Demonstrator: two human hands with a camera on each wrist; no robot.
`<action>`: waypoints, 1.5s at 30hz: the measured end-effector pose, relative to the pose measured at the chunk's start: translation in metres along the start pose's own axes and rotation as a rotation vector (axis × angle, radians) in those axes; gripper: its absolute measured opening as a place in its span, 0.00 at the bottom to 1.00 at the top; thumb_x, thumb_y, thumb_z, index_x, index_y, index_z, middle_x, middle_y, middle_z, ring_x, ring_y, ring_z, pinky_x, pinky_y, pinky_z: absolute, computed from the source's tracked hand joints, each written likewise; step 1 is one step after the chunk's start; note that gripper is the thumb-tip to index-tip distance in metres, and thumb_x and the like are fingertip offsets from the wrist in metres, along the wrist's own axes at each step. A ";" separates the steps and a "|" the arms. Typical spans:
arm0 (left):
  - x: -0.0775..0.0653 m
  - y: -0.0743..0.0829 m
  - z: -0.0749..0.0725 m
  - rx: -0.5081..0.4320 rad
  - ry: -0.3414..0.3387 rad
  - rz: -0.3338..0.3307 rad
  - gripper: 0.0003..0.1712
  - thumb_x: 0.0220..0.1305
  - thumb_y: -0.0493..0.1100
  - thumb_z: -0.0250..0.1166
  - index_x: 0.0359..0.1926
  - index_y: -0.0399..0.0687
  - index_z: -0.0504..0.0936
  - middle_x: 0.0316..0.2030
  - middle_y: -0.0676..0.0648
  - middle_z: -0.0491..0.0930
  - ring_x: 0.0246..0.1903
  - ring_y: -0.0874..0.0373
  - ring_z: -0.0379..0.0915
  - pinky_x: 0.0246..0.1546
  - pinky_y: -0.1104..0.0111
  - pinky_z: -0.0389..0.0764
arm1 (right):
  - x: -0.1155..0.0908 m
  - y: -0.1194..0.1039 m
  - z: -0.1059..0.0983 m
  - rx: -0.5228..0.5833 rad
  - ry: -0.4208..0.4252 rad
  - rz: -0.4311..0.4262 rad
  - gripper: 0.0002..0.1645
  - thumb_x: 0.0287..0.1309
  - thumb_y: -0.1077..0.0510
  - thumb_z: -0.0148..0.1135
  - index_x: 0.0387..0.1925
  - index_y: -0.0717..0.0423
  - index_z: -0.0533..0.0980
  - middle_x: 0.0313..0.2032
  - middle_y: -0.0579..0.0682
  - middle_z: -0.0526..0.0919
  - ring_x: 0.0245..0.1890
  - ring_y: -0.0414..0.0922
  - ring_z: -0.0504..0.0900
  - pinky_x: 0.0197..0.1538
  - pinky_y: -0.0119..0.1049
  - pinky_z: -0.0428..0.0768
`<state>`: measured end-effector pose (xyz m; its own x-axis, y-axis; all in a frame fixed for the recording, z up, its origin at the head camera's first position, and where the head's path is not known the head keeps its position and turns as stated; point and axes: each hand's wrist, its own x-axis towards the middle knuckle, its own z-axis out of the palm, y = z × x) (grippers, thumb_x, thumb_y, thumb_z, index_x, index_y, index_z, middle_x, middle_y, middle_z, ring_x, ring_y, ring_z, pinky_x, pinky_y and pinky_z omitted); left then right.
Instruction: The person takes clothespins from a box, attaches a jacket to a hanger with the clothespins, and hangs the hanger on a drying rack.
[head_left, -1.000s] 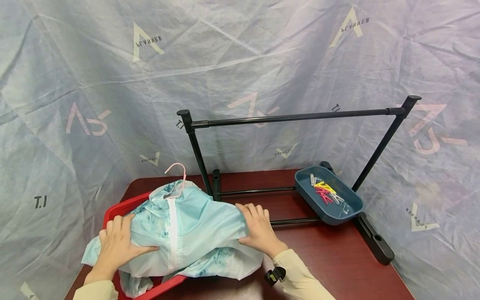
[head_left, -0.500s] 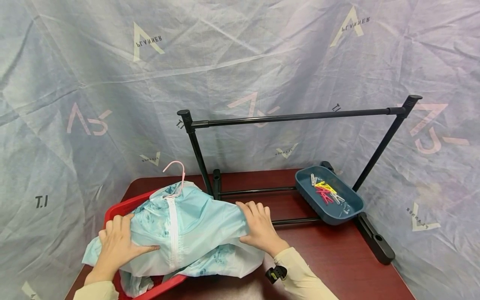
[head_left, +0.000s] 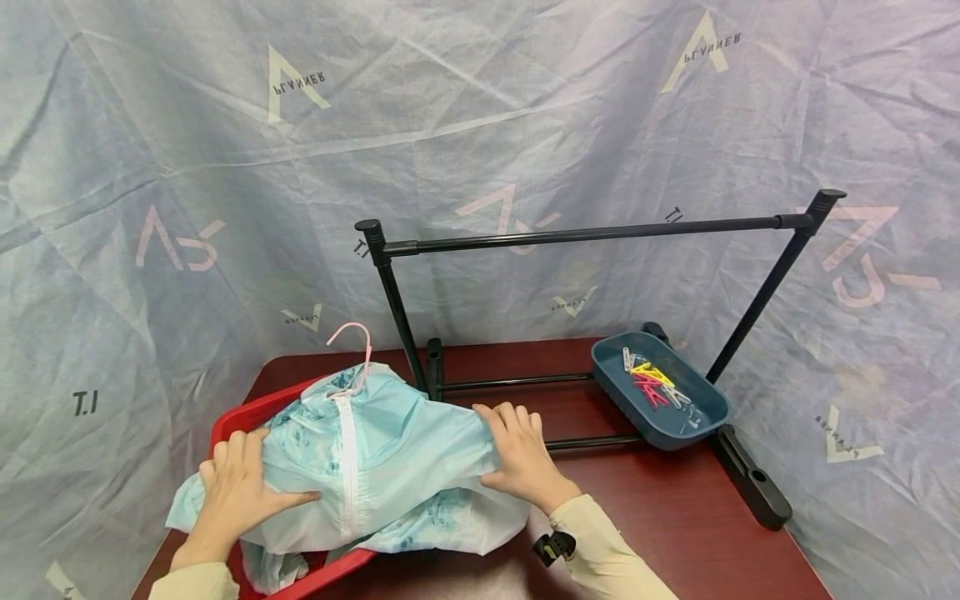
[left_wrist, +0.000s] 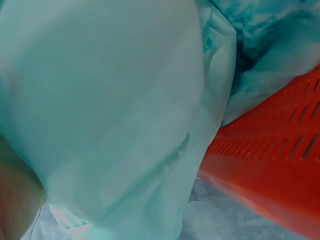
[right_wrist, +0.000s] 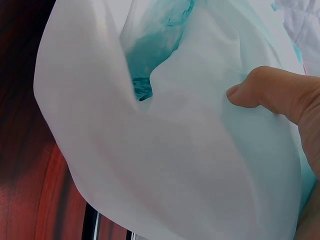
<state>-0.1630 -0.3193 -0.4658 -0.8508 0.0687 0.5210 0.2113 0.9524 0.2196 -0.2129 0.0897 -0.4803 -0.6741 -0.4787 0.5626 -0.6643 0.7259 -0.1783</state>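
A light blue and white zip jacket (head_left: 412,433) lies bunched over a red basket (head_left: 251,412), with a pink hanger's (head_left: 367,342) hook standing up from its collar. My left hand (head_left: 232,492) rests on the jacket's left side, thumb spread wide from the fingers. On the other side, my right hand (head_left: 525,458) touches the fabric with fingers and thumb apart. In the right wrist view the thumb (right_wrist: 265,87) lies against the cloth, while the other fingers are hidden. Cloth fills most of the left wrist view, beside the basket's slotted wall (left_wrist: 280,145).
A black garment rack (head_left: 592,236) stands on the dark red table (head_left: 630,517) behind and to the right of the basket. Across its right base sits a blue tray (head_left: 615,400) with several yellow, pink and white clothes pegs (head_left: 651,377). A printed grey cloth (head_left: 525,100) hangs behind.
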 end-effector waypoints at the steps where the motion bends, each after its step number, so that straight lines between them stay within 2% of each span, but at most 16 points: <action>1: 0.000 0.000 0.000 -0.001 0.000 0.000 0.63 0.18 0.67 0.85 0.51 0.36 0.66 0.36 0.40 0.63 0.34 0.44 0.55 0.29 0.55 0.48 | 0.000 0.000 0.000 0.000 0.001 0.001 0.62 0.22 0.51 0.84 0.67 0.53 0.66 0.46 0.51 0.71 0.37 0.46 0.64 0.38 0.40 0.56; 15: -0.001 -0.003 -0.003 -0.002 0.014 0.001 0.54 0.23 0.59 0.84 0.49 0.36 0.66 0.36 0.40 0.65 0.35 0.43 0.56 0.29 0.55 0.50 | 0.000 0.003 -0.001 -0.007 0.013 -0.005 0.63 0.20 0.53 0.83 0.67 0.54 0.65 0.41 0.50 0.68 0.35 0.46 0.61 0.38 0.40 0.55; 31: -0.002 -0.006 -0.004 0.012 0.047 0.016 0.50 0.23 0.58 0.83 0.45 0.36 0.69 0.33 0.41 0.68 0.33 0.45 0.59 0.29 0.57 0.54 | 0.001 0.004 -0.006 -0.017 -0.027 0.007 0.63 0.23 0.53 0.84 0.67 0.53 0.64 0.40 0.49 0.66 0.35 0.45 0.59 0.38 0.40 0.54; 37: -0.002 -0.004 -0.006 -0.002 0.051 0.014 0.49 0.22 0.59 0.83 0.43 0.36 0.70 0.34 0.41 0.70 0.33 0.45 0.59 0.29 0.57 0.55 | 0.001 0.003 -0.009 0.006 -0.021 0.009 0.63 0.20 0.54 0.85 0.66 0.54 0.65 0.40 0.49 0.66 0.34 0.45 0.59 0.37 0.40 0.53; 40: -0.002 -0.004 -0.006 0.000 0.047 0.011 0.49 0.22 0.59 0.83 0.42 0.36 0.69 0.34 0.41 0.70 0.32 0.45 0.60 0.29 0.57 0.56 | 0.001 0.002 -0.010 0.015 -0.022 0.012 0.63 0.21 0.52 0.86 0.66 0.54 0.66 0.40 0.49 0.66 0.34 0.45 0.59 0.37 0.39 0.53; 45: -0.002 -0.003 -0.007 0.010 0.041 -0.004 0.48 0.23 0.59 0.84 0.41 0.37 0.69 0.33 0.41 0.70 0.31 0.46 0.60 0.29 0.58 0.56 | 0.001 0.002 -0.011 0.038 -0.013 0.009 0.64 0.24 0.41 0.87 0.66 0.55 0.67 0.40 0.50 0.67 0.36 0.46 0.62 0.37 0.40 0.53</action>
<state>-0.1588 -0.3239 -0.4618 -0.8310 0.0526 0.5538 0.2027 0.9557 0.2134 -0.2118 0.0961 -0.4711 -0.6840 -0.4792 0.5500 -0.6699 0.7110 -0.2137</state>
